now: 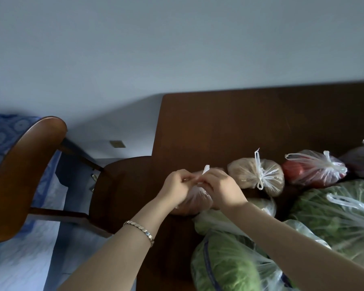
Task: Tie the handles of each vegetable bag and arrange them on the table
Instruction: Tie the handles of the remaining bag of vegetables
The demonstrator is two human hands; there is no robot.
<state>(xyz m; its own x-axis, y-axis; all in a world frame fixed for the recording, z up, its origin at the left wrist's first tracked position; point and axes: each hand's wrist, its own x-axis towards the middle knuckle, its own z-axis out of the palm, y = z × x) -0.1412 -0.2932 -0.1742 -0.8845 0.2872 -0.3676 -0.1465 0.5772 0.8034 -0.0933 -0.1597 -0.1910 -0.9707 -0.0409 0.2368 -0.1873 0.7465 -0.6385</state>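
Between two hands (177, 185) (223, 189), one bag (195, 202)

Reddish-brown vegetable bag (195, 199) sits under left hand (177, 185) and right hand (221, 189), handles pinched; knotted tomato bag (311, 173) lies right of them.

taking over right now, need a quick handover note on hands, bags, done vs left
Left hand and right hand both pinch the handles of the reddish-brown bag at the table edge; knot not yet done.
Done: the tan bag and tomato bag are knotted, to its right.
Left: finish this knot; the big leafy bag shows a loose handle; near green bag unclear.
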